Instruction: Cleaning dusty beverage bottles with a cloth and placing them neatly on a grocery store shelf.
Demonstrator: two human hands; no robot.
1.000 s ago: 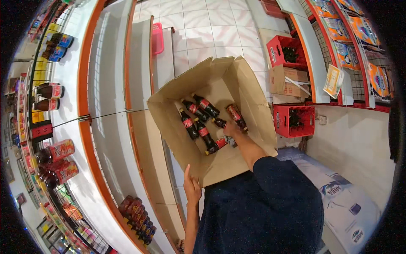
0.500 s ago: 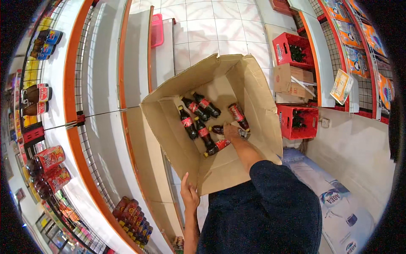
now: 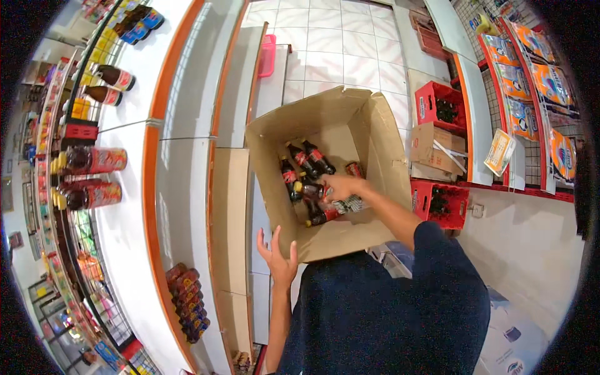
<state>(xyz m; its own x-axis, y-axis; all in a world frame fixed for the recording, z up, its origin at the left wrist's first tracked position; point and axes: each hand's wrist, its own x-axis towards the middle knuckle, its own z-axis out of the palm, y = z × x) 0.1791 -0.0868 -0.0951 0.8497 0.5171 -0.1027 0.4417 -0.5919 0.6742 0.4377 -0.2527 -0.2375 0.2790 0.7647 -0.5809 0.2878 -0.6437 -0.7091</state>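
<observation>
My right hand [image 3: 342, 186] reaches into a large open cardboard box [image 3: 389, 150], its fingers closed round a dark soda bottle [image 3: 310, 190] with a yellow cap. That bottle points left, above others in the box. Several more red-labelled cola bottles [image 3: 289, 177] lie or lean on the box floor. One soda bottle [image 3: 355, 170] rests beyond my right hand, partly hidden by it. A pale patterned item [image 3: 351, 205] shows beneath the hand; I cannot make out what it is. My left hand [image 3: 281, 261] is open, fingers spread, beside the box's near left edge.
White shelves with orange edges [image 3: 152, 206] stand left, holding soda bottles [image 3: 94, 160] and a cluster of small bottles [image 3: 187, 303]. Red crates [image 3: 440, 203], a smaller carton [image 3: 434, 149] and shelves of orange packets [image 3: 514, 81] line the right. A pink basket [image 3: 267, 56] sits far off.
My right hand has raised the soda bottle and moved it slightly left. My left hand has come off the box edge and spread its fingers. The view has shifted a little.
</observation>
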